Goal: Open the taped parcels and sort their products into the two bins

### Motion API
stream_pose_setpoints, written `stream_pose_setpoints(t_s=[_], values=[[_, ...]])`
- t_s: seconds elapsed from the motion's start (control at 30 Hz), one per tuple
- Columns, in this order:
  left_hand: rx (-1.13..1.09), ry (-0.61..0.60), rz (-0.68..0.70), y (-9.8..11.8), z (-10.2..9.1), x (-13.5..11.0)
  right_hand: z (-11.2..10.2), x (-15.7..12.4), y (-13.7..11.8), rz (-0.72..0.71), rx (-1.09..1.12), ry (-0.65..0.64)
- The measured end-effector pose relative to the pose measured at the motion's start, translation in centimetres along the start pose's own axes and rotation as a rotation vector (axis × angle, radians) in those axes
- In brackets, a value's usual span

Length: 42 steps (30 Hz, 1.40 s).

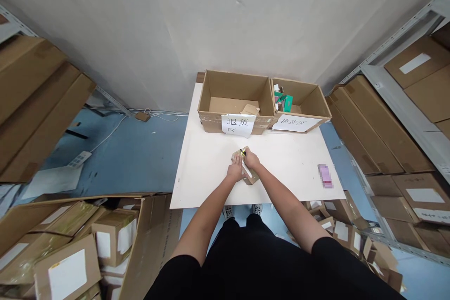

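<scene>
A small cardboard parcel (250,177) with a white label lies in the middle of the white table (204,168). My left hand (235,169) presses flat on the parcel's left side, fingers stretched out. My right hand (250,158) is closed round a small yellow and black tool (242,152), its tip at the parcel's far edge.
Two open labelled cartons stand at the table's far edge, a large one (235,98) and a smaller one (301,103) holding green items. A pink object (325,176) lies at right. Shelves of boxes flank both sides. A big carton of parcels (80,243) sits at lower left.
</scene>
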<state>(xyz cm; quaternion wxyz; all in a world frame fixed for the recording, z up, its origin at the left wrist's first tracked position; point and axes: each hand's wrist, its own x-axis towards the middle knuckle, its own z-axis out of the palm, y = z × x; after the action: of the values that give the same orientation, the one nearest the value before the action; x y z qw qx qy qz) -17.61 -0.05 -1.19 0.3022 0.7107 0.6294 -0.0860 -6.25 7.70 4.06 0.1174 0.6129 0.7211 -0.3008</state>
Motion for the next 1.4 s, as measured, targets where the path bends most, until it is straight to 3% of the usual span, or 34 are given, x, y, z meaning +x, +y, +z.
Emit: stream_pose_setpoints(t_s=[0.43, 0.63, 0.77, 0.83, 0.97, 1.07, 1.13, 1.23, 1.33, 1.4], values=[[0.008, -0.014, -0.015, -0.1, -0.1, -0.1, 0.0, -1.8, 1.3, 0.115, -0.05, -0.186], [0.0, 0.042, -0.01, -0.1, -0.1, -0.2, 1.9, -7.4, 7.9, 0.203, 0.318, -0.13], [0.009, 0.046, -0.015, -0.5, -0.4, -0.2, 2.3, -11.4, 12.1, 0.215, 0.276, -0.174], [0.019, 0.047, -0.018, -0.1, -0.4, -0.2, 2.3, -12.3, 13.3, 0.209, 0.261, -0.123], [0.068, 0.088, -0.121, 3.3, 1.2, -0.5, 2.8, -11.1, 13.4, 0.309, 0.339, 0.1], [0.129, 0.081, -0.256, 6.5, 3.2, -1.2, 3.7, -8.4, 12.0, 0.445, 0.411, 0.168], [0.149, 0.063, -0.287, 7.6, 4.1, -1.7, 4.0, -6.5, 11.2, 0.482, 0.42, 0.207], [0.155, 0.082, -0.226, 6.7, 3.8, -2.1, 3.7, -4.6, 11.0, 0.457, 0.396, 0.221], [0.153, 0.115, -0.05, 4.4, 2.2, -1.6, 3.5, -4.1, 11.9, 0.382, 0.433, 0.218], [0.15, 0.063, 0.073, 3.2, 1.4, -1.0, 3.6, -4.6, 12.9, 0.364, 0.549, 0.205]])
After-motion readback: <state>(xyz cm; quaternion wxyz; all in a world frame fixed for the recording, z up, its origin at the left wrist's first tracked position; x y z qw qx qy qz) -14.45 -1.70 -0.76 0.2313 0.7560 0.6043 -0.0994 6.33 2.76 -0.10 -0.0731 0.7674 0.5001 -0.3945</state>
